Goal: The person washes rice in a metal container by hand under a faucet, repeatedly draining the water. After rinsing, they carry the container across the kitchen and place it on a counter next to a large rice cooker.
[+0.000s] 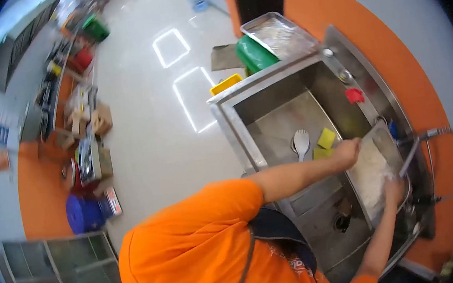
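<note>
My left hand (347, 153) is closed on the near upper edge of a shallow rectangular tray (366, 170). The tray lies tilted over the far side of the sink, and a whitish layer covers its inside. Over the tray's lower right part, my right hand (394, 190) is curled, with something pale and blurred at its fingers. In the basin beside my left hand lie a white slotted spoon (301, 142) and two yellow sponges, one of them a yellow-green square (326, 138).
A metal sink (284, 110) has a drain (342, 221) in its lower basin. A hose faucet (452, 131) stands by the wall. A red cloth (354, 95) rests on the ledge. Beyond the sink are a green tub (256, 54) and a clear plastic-covered tray (280, 35).
</note>
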The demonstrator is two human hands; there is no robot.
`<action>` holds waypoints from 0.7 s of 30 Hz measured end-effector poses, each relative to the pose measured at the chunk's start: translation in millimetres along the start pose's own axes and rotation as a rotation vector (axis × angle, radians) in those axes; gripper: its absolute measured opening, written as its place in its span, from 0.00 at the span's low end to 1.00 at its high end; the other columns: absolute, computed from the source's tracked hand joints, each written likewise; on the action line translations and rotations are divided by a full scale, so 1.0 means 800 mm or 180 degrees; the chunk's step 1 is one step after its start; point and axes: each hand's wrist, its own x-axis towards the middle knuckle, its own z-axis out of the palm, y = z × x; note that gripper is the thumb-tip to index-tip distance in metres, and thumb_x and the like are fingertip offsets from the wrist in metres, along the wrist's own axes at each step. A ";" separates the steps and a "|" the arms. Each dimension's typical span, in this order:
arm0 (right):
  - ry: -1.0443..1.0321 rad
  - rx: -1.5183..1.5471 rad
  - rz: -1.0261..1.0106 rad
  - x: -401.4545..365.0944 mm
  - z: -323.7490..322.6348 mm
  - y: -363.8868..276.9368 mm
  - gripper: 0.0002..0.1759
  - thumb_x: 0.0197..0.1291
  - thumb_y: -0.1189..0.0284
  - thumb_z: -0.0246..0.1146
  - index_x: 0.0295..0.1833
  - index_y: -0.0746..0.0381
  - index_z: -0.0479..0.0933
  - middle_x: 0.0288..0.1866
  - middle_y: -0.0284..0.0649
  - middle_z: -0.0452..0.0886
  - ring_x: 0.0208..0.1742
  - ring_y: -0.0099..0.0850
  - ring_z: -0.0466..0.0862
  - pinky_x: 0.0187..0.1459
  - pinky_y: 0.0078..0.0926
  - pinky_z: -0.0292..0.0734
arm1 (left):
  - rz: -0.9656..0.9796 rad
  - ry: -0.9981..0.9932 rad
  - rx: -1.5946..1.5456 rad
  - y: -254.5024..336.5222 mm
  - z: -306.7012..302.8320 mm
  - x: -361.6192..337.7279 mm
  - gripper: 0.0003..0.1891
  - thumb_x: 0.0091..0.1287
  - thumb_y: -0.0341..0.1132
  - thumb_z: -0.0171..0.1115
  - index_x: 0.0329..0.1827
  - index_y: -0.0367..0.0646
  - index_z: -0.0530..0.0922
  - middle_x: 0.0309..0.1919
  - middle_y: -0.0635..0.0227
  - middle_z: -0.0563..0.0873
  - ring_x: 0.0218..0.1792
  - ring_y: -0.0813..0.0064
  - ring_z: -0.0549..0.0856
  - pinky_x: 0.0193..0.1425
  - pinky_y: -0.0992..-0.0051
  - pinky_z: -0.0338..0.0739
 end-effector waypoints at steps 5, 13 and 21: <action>-0.0138 0.0627 0.0616 0.052 0.082 0.041 0.28 0.58 0.52 0.55 0.53 0.66 0.74 0.54 0.57 0.74 0.56 0.52 0.74 0.57 0.41 0.68 | -0.0202 -0.0057 0.0012 0.021 -0.015 -0.008 0.16 0.64 0.36 0.50 0.52 0.39 0.73 0.41 0.47 0.81 0.45 0.47 0.79 0.49 0.54 0.72; -0.0860 0.2408 -0.0637 0.014 0.044 -0.043 0.23 0.52 0.61 0.66 0.50 0.63 0.75 0.48 0.50 0.75 0.49 0.43 0.74 0.53 0.36 0.66 | 0.0115 0.0052 -0.0042 0.011 -0.015 -0.004 0.15 0.63 0.34 0.50 0.49 0.37 0.73 0.38 0.45 0.81 0.41 0.46 0.79 0.47 0.54 0.72; -0.0474 -0.0158 -0.1865 -0.026 0.024 -0.089 0.30 0.48 0.74 0.62 0.60 0.53 0.67 0.66 0.45 0.58 0.65 0.46 0.59 0.58 0.46 0.62 | 0.0008 -0.0012 -0.0080 0.000 -0.007 -0.003 0.16 0.64 0.35 0.50 0.53 0.37 0.73 0.42 0.46 0.80 0.45 0.47 0.79 0.50 0.57 0.72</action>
